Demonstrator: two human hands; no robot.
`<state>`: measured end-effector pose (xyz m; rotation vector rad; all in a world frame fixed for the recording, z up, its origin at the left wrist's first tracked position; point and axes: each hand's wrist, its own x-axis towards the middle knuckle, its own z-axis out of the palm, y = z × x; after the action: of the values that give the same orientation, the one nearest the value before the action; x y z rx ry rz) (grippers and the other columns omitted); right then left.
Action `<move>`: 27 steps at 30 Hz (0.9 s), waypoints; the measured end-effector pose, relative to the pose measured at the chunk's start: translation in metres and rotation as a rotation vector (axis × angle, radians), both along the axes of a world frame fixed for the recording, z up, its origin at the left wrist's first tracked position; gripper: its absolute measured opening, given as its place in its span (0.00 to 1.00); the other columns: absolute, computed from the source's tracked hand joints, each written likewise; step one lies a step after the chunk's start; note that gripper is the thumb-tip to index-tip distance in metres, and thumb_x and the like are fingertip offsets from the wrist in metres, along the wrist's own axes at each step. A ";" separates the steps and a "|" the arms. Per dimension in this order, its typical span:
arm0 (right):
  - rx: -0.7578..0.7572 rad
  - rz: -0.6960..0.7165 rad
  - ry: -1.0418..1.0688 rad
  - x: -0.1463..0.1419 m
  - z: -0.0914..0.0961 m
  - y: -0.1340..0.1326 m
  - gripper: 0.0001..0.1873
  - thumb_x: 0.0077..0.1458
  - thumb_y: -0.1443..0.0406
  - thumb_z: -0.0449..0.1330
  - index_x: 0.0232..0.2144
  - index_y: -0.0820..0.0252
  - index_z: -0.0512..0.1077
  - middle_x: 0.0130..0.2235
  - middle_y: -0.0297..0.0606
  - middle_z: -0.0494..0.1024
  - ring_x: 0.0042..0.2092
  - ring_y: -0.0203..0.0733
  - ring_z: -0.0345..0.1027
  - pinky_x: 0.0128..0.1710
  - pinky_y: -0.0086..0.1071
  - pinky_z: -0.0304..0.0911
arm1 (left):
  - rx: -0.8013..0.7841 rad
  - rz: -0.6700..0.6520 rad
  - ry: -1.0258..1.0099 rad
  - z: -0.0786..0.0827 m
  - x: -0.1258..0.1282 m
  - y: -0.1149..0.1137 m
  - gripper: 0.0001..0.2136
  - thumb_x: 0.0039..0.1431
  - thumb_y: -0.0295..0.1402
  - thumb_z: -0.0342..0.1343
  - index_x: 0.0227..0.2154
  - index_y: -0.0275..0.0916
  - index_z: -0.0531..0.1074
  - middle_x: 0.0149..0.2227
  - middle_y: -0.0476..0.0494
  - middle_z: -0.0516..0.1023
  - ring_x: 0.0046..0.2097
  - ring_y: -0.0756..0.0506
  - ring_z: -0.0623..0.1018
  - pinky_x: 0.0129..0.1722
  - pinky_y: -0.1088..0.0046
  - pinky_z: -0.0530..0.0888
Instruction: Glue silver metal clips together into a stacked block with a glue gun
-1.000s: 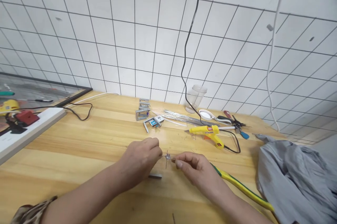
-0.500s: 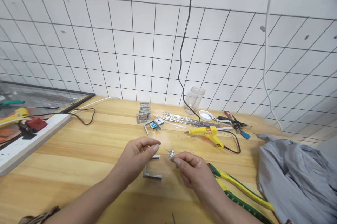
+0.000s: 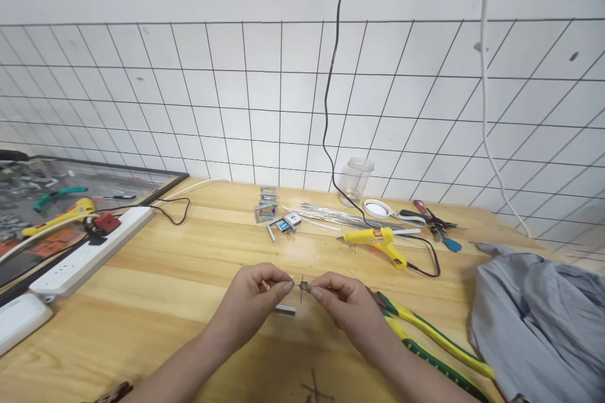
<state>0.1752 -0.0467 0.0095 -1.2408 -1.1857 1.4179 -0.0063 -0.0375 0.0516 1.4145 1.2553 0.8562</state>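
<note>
Left hand: moved in toward the small metal piece, where half a second ago its fingers stood clear of it; thumb and forefinger now come nearly together at a thin prong on the piece's left side, though I cannot tell whether they grip it.
Right hand: thumb and forefinger clamped on the right edge of the small metal piece.
Small metal piece: held up between the two hands, above the worktop, prongs standing out from a compact middle.
Done so far: the prongs already stand out from that middle, so the piece looks well past its first stage.
Left to do: probably some adjusting of the prongs, since both hands are at it; the joins are too small to judge.
Grey metal bar: lies just below the fingers, partly hidden by the left hand, apart from the piece.
Glue gun: lies on its side beyond the right hand, out of use.
Cutters: resting beside the right forearm, in neither hand.
Silver rods: bundled at the back, near the grey frames.
Dark wire bits: loose at the near edge of view, possibly offcuts.
</note>
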 end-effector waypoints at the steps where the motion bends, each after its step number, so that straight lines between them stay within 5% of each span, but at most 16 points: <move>1: -0.027 0.008 0.027 0.000 0.001 0.000 0.22 0.36 0.48 0.69 0.23 0.61 0.76 0.14 0.23 0.56 0.17 0.27 0.43 0.17 0.26 0.36 | 0.010 0.004 0.013 0.000 0.001 -0.001 0.12 0.45 0.41 0.60 0.22 0.36 0.76 0.21 0.49 0.74 0.24 0.50 0.67 0.25 0.75 0.65; 7: -0.102 0.012 0.087 -0.003 0.002 -0.001 0.22 0.37 0.47 0.68 0.24 0.61 0.73 0.14 0.22 0.56 0.16 0.26 0.42 0.17 0.25 0.36 | 0.036 -0.022 -0.018 -0.001 -0.007 0.001 0.14 0.48 0.43 0.58 0.26 0.36 0.76 0.26 0.45 0.77 0.30 0.47 0.73 0.32 0.73 0.69; 12: -0.092 -0.024 0.069 0.001 -0.001 0.004 0.23 0.36 0.48 0.69 0.26 0.62 0.74 0.13 0.22 0.57 0.16 0.27 0.44 0.17 0.25 0.35 | 0.243 0.072 0.291 -0.013 -0.027 0.020 0.15 0.52 0.43 0.54 0.31 0.37 0.77 0.31 0.44 0.79 0.31 0.46 0.74 0.33 0.71 0.70; 18: -0.085 -0.066 0.062 0.006 -0.007 0.011 0.20 0.37 0.51 0.69 0.25 0.61 0.74 0.13 0.22 0.58 0.17 0.27 0.44 0.17 0.25 0.36 | 0.280 0.025 0.441 -0.031 -0.037 0.034 0.12 0.50 0.40 0.55 0.31 0.38 0.77 0.33 0.44 0.78 0.32 0.45 0.73 0.33 0.70 0.69; 24: -0.125 -0.074 0.093 0.007 -0.009 0.014 0.21 0.32 0.51 0.71 0.22 0.61 0.74 0.12 0.21 0.58 0.15 0.25 0.42 0.16 0.26 0.33 | 0.314 -0.022 0.472 -0.034 -0.029 0.033 0.11 0.51 0.40 0.56 0.31 0.38 0.76 0.32 0.45 0.74 0.30 0.47 0.71 0.32 0.70 0.68; 27: -0.161 -0.046 0.174 0.009 0.000 0.010 0.22 0.35 0.50 0.70 0.25 0.61 0.73 0.15 0.22 0.60 0.15 0.24 0.42 0.16 0.25 0.33 | 0.287 0.001 0.323 -0.027 -0.022 0.030 0.13 0.52 0.42 0.56 0.32 0.37 0.76 0.32 0.46 0.72 0.30 0.48 0.69 0.31 0.72 0.67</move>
<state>0.1840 -0.0368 0.0097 -1.2175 -0.9346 1.5778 -0.0280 -0.0073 0.0242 1.8373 1.4131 0.8571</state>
